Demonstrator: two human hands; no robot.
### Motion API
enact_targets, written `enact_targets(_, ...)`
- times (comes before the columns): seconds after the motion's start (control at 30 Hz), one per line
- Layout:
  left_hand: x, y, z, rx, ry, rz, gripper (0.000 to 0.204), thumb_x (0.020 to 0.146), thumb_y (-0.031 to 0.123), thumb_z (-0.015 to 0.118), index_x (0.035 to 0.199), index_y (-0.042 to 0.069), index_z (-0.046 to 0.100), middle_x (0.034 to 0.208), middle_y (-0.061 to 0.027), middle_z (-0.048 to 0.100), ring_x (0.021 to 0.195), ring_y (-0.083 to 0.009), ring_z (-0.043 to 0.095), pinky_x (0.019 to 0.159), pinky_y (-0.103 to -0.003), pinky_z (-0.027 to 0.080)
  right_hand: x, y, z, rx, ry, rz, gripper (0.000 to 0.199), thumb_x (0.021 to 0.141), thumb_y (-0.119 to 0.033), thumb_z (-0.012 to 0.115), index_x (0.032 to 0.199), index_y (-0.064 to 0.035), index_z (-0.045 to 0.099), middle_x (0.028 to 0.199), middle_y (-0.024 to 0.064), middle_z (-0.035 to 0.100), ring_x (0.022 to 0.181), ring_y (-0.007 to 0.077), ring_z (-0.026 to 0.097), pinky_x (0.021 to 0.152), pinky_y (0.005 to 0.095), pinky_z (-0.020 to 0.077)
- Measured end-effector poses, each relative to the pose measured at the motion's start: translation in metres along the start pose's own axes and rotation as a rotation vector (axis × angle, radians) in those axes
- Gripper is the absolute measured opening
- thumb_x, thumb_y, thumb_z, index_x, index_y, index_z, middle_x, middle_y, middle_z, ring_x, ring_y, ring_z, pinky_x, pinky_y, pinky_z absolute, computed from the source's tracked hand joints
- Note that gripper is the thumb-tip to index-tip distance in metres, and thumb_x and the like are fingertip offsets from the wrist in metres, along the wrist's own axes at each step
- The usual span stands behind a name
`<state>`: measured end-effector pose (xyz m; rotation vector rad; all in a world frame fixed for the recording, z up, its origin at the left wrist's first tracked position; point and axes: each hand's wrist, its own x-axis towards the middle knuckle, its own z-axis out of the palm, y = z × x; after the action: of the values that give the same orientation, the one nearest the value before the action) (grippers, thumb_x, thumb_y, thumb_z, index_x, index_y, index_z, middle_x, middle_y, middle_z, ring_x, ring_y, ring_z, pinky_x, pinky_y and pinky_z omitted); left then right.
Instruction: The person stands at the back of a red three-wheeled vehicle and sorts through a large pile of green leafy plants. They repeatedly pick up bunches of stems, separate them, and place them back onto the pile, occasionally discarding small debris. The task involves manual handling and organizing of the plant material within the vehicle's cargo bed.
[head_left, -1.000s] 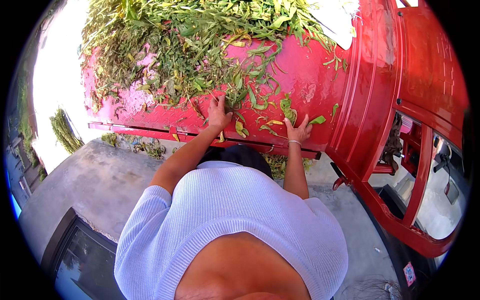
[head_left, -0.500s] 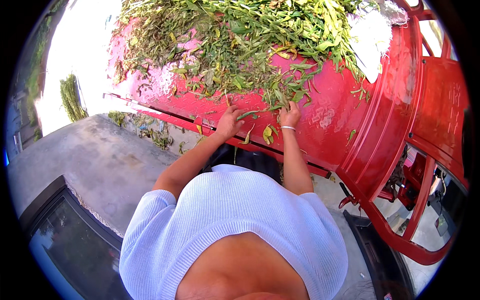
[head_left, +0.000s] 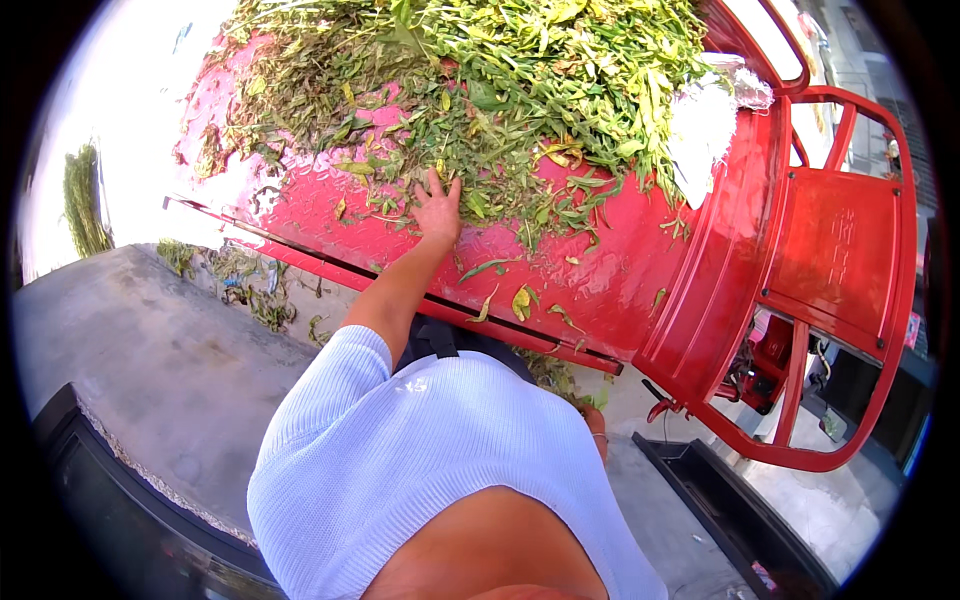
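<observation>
A thick heap of leafy green stems [head_left: 560, 80] covers the far part of a red truck bed [head_left: 330, 225], with wilted, browner leaves at its near and left edges. My left hand [head_left: 437, 212] lies with fingers spread at the heap's near edge, touching the bed and loose leaves and holding nothing. Down at my right side, below the bed's edge, my right hand [head_left: 591, 413] is partly hidden by my body. Green leaves [head_left: 598, 398] stick out at its fingers, which appear closed on a leafy stem. A yellow leaf [head_left: 521, 303] lies on the bed nearby.
To the right stands the truck's red cab frame [head_left: 830, 270], with a white sack [head_left: 695, 130] beside the heap. An upright green bundle [head_left: 87, 205] is at far left. Plant litter [head_left: 265, 295] lies below the bed's edge, next to a grey concrete slab [head_left: 170, 330].
My right hand has left the bed's edge with a leafy stem and dropped to my right side. My left hand has reached farther onto the bed, its fingers now spread. The view has shifted.
</observation>
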<state>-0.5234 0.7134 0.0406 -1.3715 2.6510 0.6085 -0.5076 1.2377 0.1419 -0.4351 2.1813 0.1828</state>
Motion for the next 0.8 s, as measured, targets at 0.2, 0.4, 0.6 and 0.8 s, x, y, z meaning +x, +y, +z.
enact_targets(0.2,0.103,-0.062,0.019,-0.609,-0.054,0.091,0.028,0.060,0.006,0.073,0.086,0.010,0.064,0.083,-0.0071,0.060,0.073,-0.0224,0.058,0.066,-0.033,0.049,-0.023,0.001,0.108,0.761,0.023,0.292,0.031,0.064,-0.017,0.073,0.089,-0.0022,0.061,0.082,0.0151,0.064,0.077,0.0278,0.062,0.071,0.0360,0.0491)
enact_targets(0.4,0.123,-0.116,-0.056,-1.263,-0.432,0.023,0.019,0.071,0.001,0.072,0.089,0.003,0.066,0.082,0.0006,0.064,0.074,-0.0130,0.059,0.070,-0.025,0.047,-0.008,-0.038,0.126,1.203,0.189,0.351,0.032,0.069,-0.014,0.069,0.097,0.0002,0.060,0.087,0.0146,0.064,0.080,0.0244,0.062,0.073,0.0337,0.0495)
enact_targets(0.6,0.104,-0.139,-0.028,-0.755,0.056,0.074,0.063,0.064,0.012,0.079,0.121,0.008,0.053,0.124,-0.0127,0.051,0.116,-0.0270,0.047,0.097,-0.038,0.039,0.024,-0.032,0.105,1.279,0.222,0.269,0.034,0.074,-0.010,0.066,0.104,0.0025,0.058,0.092,0.0141,0.064,0.083,0.0209,0.062,0.075,0.0314,0.0499)
enact_targets(0.8,0.082,-0.059,-0.046,-0.245,0.020,-0.012,0.094,0.050,0.030,0.087,0.132,0.031,0.040,0.144,-0.0212,0.014,0.122,-0.0463,0.031,0.097,-0.046,0.040,0.074,0.005,0.075,1.048,0.147,-0.002,0.029,0.076,-0.007,0.065,0.103,0.0032,0.060,0.093,0.0131,0.065,0.084,0.0176,0.062,0.076,0.0298,0.0499)
